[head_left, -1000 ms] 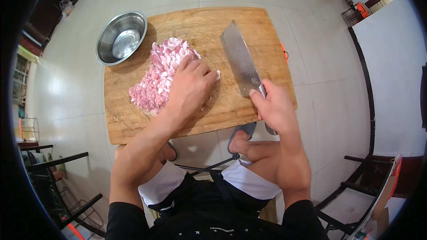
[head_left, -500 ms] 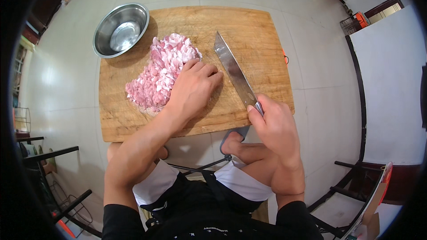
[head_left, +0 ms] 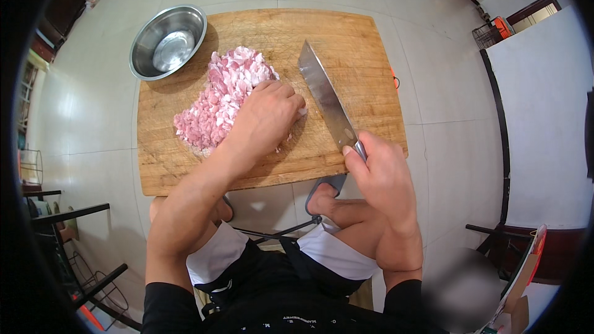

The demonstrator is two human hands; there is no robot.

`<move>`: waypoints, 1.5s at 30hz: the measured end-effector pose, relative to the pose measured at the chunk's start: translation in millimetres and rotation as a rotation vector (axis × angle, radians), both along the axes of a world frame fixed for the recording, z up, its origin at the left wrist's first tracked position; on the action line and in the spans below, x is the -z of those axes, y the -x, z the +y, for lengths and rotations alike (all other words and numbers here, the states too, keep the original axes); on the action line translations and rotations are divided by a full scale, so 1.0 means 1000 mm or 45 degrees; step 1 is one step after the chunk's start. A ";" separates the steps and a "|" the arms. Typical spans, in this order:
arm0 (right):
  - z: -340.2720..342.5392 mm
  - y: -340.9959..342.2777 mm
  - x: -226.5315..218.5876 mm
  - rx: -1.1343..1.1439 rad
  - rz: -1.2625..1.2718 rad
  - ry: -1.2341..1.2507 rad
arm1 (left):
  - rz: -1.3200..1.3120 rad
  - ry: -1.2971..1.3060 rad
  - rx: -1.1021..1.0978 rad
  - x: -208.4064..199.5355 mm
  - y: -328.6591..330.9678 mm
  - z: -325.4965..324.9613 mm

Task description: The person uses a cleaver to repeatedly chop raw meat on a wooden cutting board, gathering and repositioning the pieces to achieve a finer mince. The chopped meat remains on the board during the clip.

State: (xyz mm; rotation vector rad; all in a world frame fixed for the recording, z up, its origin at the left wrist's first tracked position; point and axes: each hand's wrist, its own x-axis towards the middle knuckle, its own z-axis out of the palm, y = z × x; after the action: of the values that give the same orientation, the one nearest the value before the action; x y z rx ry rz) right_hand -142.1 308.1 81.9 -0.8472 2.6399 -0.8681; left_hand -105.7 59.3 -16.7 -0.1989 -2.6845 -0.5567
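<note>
A heap of chopped pink and white raw meat (head_left: 216,108) lies on the left half of a wooden cutting board (head_left: 334,25). My left hand (head_left: 269,111) is closed at the heap's right edge, fingers curled down. Pale meat pokes out past its knuckles, and small scraps lie beside it on the wood; the fingertips are hidden. Gripped by its handle in my right hand (head_left: 383,173) is a broad-bladed kitchen knife (head_left: 326,96). Its blade slants up and left over the right part of the board, apart from the meat.
An empty steel bowl (head_left: 169,46) stands at the board's far left corner. Below the board's near edge are my legs and a grey slipper (head_left: 325,192). Black metal frames (head_left: 77,213) stand at the left, and a cardboard piece (head_left: 523,278) at the right. A blurred round patch covers the lower right.
My left hand has curled more tightly and shifted slightly left; pale meat and scraps now show beside it. The knife's blade has tilted, showing more of its flat side.
</note>
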 end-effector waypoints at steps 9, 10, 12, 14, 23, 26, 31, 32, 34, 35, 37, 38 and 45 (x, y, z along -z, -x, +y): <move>0.005 -0.009 -0.004 -0.120 0.022 0.008 | 0.027 -0.052 -0.092 0.000 -0.007 0.009; 0.006 -0.009 -0.004 -0.135 0.054 0.018 | 0.063 -0.083 -0.111 -0.002 -0.008 0.011; 0.007 -0.010 -0.005 -0.161 0.098 0.019 | 0.136 -0.144 -0.144 -0.003 -0.010 0.014; 0.009 -0.010 -0.004 -0.167 0.114 0.032 | 0.127 -0.132 -0.086 -0.005 -0.012 0.013; 0.018 -0.013 -0.013 -0.198 -0.003 -0.034 | 0.106 0.026 0.047 0.012 -0.011 0.000; 0.018 -0.013 -0.012 -0.196 0.011 -0.036 | 0.114 0.017 0.046 0.013 -0.010 0.001; 0.015 -0.013 -0.011 -0.217 0.033 -0.094 | 0.084 0.022 0.085 0.011 -0.010 0.001; 0.016 -0.011 -0.010 -0.222 0.005 -0.122 | 0.084 0.021 0.097 0.009 -0.010 0.001; 0.017 -0.006 -0.008 -0.231 -0.049 -0.177 | 0.105 0.045 0.123 0.009 -0.009 0.002; 0.016 -0.005 -0.010 -0.196 -0.120 -0.188 | 0.126 0.068 0.137 0.011 -0.008 0.003; 0.013 -0.002 -0.014 -0.126 -0.260 -0.210 | 0.154 0.092 0.155 0.012 -0.008 0.003; 0.012 -0.002 -0.015 -0.127 -0.257 -0.219 | 0.162 0.092 0.161 0.011 -0.008 0.003; -0.002 0.002 -0.005 -0.149 -0.180 -0.320 | 0.136 0.089 0.194 0.009 -0.004 -0.002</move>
State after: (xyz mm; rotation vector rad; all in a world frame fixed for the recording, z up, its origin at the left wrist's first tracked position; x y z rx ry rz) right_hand -144.1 306.0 87.1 -0.8323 2.4805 -0.5317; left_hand -101.7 57.2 -25.5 -0.4433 -2.6014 -0.4826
